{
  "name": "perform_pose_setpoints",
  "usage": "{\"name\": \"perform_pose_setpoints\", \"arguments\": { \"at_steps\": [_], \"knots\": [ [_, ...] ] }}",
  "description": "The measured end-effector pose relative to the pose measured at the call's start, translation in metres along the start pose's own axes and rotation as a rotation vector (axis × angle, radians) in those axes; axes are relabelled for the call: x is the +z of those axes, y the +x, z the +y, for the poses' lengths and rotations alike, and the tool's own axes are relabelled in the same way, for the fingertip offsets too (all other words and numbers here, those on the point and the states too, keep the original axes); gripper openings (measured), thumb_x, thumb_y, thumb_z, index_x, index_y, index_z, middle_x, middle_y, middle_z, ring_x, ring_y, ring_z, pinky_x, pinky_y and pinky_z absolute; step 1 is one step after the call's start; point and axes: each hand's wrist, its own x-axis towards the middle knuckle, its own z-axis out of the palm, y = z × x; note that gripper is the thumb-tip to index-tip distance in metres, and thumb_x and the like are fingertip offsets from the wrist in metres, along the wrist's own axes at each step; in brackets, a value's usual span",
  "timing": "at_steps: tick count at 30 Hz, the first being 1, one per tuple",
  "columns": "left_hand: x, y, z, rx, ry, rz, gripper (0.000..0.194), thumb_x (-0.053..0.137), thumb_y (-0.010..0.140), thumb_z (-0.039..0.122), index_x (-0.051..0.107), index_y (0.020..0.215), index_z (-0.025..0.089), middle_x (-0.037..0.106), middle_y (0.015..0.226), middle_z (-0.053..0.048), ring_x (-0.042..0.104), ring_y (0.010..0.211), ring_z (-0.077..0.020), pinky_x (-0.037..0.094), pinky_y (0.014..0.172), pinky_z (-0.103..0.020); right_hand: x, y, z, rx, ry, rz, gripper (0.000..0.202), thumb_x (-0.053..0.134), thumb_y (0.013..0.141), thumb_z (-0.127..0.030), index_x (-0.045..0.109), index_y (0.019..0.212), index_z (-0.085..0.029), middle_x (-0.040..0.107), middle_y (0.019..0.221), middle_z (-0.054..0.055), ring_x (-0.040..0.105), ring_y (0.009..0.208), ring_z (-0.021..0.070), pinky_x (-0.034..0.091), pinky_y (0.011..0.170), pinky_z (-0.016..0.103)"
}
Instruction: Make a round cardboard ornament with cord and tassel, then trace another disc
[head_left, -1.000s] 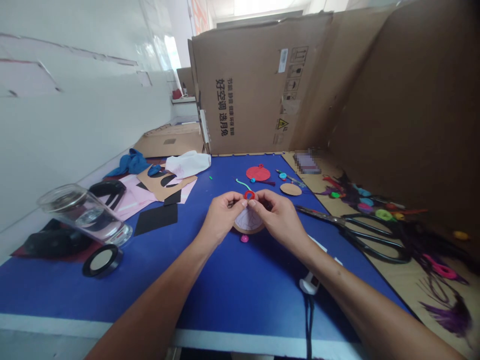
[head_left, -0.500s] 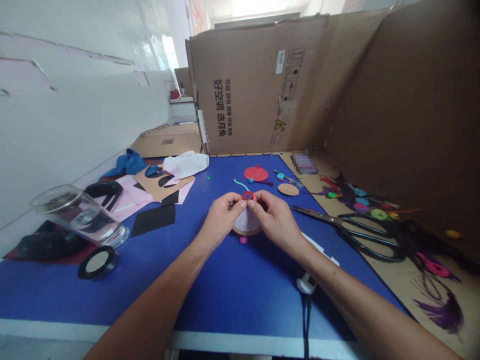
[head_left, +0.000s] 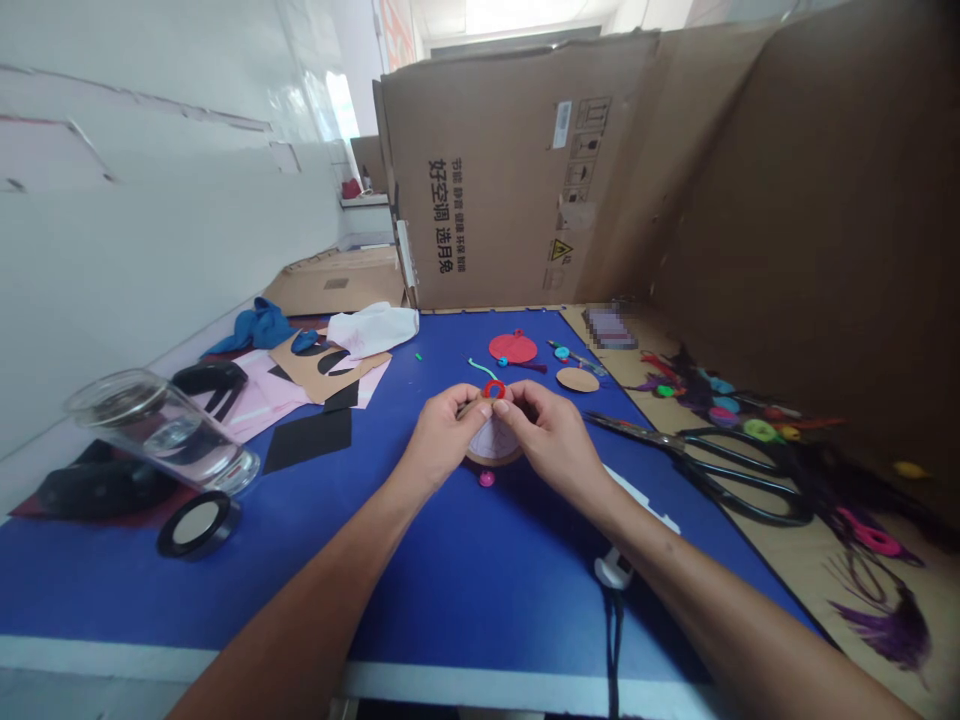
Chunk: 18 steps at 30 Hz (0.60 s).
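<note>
My left hand and my right hand meet at the top edge of a small round disc, thumbs and fingers pinched on it from both sides. The disc has a pale face with faint lines and a brown cardboard-like rim. Between my fingertips a red ring stands up at its top. Below the disc's lower edge is a pink bead. A light green cord lies just beyond my fingers. My fingers cover the disc's upper part.
Beyond my hands lie a red disc and a brown cardboard disc. Black-handled scissors lie at right, near beads and tassels. At left are a glass of water, a round black-rimmed item and paper scraps.
The red ring has tilted slightly to the left and shows rounder between my fingertips. Both hands keep nearly the same place and grip.
</note>
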Motion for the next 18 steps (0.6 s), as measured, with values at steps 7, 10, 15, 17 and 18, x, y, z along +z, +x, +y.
{"name": "perform_pose_setpoints", "arguments": {
  "at_steps": [7, 10, 15, 17, 18],
  "knots": [
    [0.0, 0.004, 0.001, 0.072, -0.029, 0.178, 0.025, 0.078, 0.082, 0.04, 0.067, 0.091, 0.019, 0.07, 0.087, -0.001, 0.061, 0.078, -0.0152, 0.049, 0.075, -0.027, -0.002, 0.001, 0.002, -0.072, -0.11, 0.052, 0.019, 0.066, 0.099, -0.038, 0.071, 0.092, -0.021, 0.07, 0.082, 0.001, 0.058, 0.072, 0.0175, 0.044, 0.068, 0.03],
    [0.0, 0.002, 0.006, 0.166, 0.174, 0.318, 0.021, 0.078, 0.084, 0.038, 0.067, 0.086, 0.02, 0.068, 0.083, 0.0, 0.06, 0.079, -0.0153, 0.047, 0.076, -0.027, -0.006, 0.0, 0.0, -0.211, -0.268, 0.174, 0.017, 0.062, 0.102, -0.032, 0.072, 0.094, -0.021, 0.073, 0.088, 0.005, 0.061, 0.077, 0.0197, 0.045, 0.073, 0.032],
    [0.007, -0.006, 0.015, 0.108, 0.135, 0.201, 0.03, 0.078, 0.087, 0.047, 0.069, 0.081, 0.019, 0.069, 0.08, -0.002, 0.059, 0.075, -0.015, 0.047, 0.073, -0.028, -0.009, -0.004, -0.001, -0.375, -0.582, 0.181, 0.026, 0.053, 0.11, -0.03, 0.076, 0.102, -0.023, 0.076, 0.101, 0.01, 0.066, 0.09, 0.0226, 0.045, 0.078, 0.034],
    [0.011, -0.008, 0.016, 0.014, -0.036, 0.108, 0.034, 0.08, 0.085, 0.051, 0.07, 0.087, 0.018, 0.071, 0.084, -0.003, 0.061, 0.075, -0.0147, 0.049, 0.071, -0.027, -0.008, -0.006, 0.0, -0.407, -0.667, 0.16, 0.029, 0.051, 0.111, -0.03, 0.078, 0.102, -0.025, 0.077, 0.103, 0.01, 0.066, 0.092, 0.0229, 0.043, 0.077, 0.034],
    [0.013, -0.009, 0.016, -0.025, -0.124, 0.075, 0.036, 0.082, 0.084, 0.051, 0.07, 0.092, 0.018, 0.072, 0.086, -0.003, 0.063, 0.076, -0.0146, 0.05, 0.072, -0.027, -0.007, -0.006, 0.0, -0.421, -0.698, 0.149, 0.029, 0.051, 0.111, -0.03, 0.078, 0.102, -0.026, 0.077, 0.103, 0.01, 0.066, 0.092, 0.0229, 0.043, 0.077, 0.034]
  ]
}}
